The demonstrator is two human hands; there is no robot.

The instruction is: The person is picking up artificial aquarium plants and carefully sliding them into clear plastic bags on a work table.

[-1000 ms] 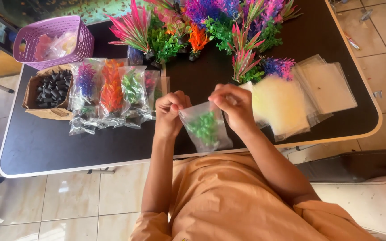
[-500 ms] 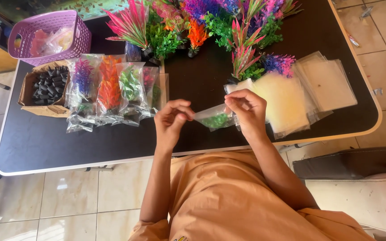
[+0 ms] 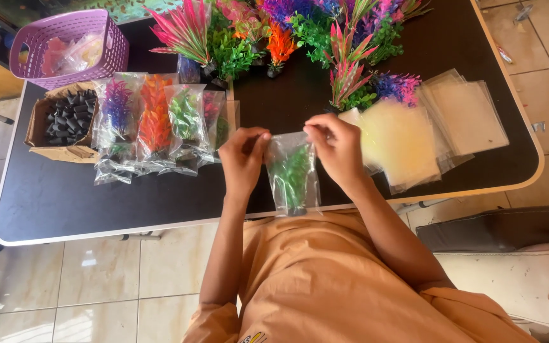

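My left hand [image 3: 244, 159] and my right hand [image 3: 336, 147] pinch the top corners of a clear plastic bag [image 3: 294, 174] that hangs upright between them over the near edge of the black table [image 3: 84, 203]. Inside the bag is a green artificial plant with a dark base at the bottom. To the left of my left hand lies a row of bagged plants [image 3: 157, 124], purple, orange and green. To the right of my right hand is a stack of empty clear bags [image 3: 414, 136].
Loose artificial plants [image 3: 287, 38] in pink, green, orange and purple crowd the far side. A cardboard box of black bases [image 3: 65, 121] and a purple basket [image 3: 71, 47] stand at the far left. Tiled floor surrounds the table.
The bag was held flat and tilted between my hands half a second ago; now it hangs upright by its top edge. My hands sit slightly higher.
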